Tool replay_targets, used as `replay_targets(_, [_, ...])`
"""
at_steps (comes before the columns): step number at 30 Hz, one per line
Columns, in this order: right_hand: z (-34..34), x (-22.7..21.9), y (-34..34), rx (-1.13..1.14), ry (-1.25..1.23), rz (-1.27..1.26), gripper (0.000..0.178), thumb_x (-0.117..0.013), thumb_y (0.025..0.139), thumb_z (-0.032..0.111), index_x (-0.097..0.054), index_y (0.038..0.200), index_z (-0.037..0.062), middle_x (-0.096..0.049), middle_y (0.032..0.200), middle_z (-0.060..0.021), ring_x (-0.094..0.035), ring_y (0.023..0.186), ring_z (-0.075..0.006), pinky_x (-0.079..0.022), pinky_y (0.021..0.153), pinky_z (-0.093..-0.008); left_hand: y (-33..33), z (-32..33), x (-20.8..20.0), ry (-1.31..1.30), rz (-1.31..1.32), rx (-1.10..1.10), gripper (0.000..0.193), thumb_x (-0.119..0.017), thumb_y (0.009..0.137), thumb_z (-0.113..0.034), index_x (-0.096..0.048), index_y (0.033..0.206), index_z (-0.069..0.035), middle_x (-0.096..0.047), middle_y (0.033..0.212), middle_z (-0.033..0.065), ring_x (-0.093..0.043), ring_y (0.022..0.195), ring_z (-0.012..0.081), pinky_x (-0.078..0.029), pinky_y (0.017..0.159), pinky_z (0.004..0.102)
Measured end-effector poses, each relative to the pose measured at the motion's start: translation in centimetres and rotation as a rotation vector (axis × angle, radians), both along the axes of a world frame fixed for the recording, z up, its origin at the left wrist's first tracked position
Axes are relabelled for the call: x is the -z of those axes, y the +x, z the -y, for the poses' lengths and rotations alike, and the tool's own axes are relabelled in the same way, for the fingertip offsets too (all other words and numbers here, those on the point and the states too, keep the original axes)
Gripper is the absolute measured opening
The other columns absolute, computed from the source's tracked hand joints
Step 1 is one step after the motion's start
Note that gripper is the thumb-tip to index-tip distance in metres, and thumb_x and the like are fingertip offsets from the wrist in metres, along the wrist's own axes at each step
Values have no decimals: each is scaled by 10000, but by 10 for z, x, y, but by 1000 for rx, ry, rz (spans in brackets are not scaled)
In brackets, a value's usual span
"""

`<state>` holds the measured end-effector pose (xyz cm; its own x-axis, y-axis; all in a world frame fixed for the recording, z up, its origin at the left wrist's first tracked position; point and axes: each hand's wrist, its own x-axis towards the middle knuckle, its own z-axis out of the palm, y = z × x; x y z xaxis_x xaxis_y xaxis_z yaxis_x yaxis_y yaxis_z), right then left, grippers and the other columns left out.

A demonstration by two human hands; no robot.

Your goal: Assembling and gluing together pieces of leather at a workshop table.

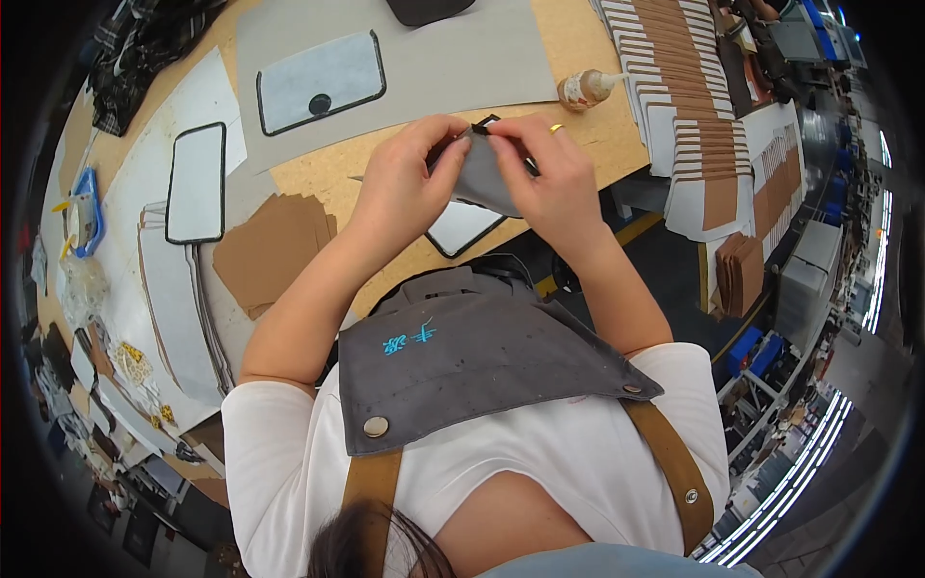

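My left hand [409,173] and my right hand [549,169] are raised together over the table's near edge. Between them is a grey panel with black edging [485,183], pinched by thumbs and fingers along its far edge. A small black piece [487,125] pokes up between the fingertips; its kind is unclear. Partly hidden below the panel lies a white panel with black edging [464,229]. Farther off, a similar panel with a round black spot [323,82] rests on a grey sheet [424,67]. A squeeze bottle [584,90] with a pale nozzle lies beyond my right hand.
Brown sheets [270,252] are stacked left of my left forearm, near another black-edged white panel [196,183]. Overlapping white-and-brown pieces [665,77] line the right side. A blue tape dispenser [89,212] stands far left, and dark plaid cloth [145,58] lies at the back left.
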<state>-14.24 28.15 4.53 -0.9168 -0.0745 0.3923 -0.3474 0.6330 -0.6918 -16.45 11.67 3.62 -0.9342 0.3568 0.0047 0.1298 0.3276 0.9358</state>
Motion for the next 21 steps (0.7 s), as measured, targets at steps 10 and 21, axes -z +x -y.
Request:
replay_targets(10, [-8, -9, 12, 17, 327, -144, 62, -591, 799, 64, -568, 847, 32, -570, 707, -82, -579, 583, -218, -476, 487, -291, 9, -23, -10, -40, -90, 48, 88, -542, 867, -51, -579, 919, 9, -595, 767, 72, -553, 661, 122, -441, 569, 238])
replay_targets(21, [-23, -20, 21, -6, 197, -1, 61, -579, 803, 79, -572, 819, 21, -565, 664, -107, -588, 585, -268, -478, 513, -343, 16, -37, -13, -7, -178, 84, 73, -533, 876, -40, -570, 919, 5, -568, 751, 70, -524, 627, 127, -426, 569, 244])
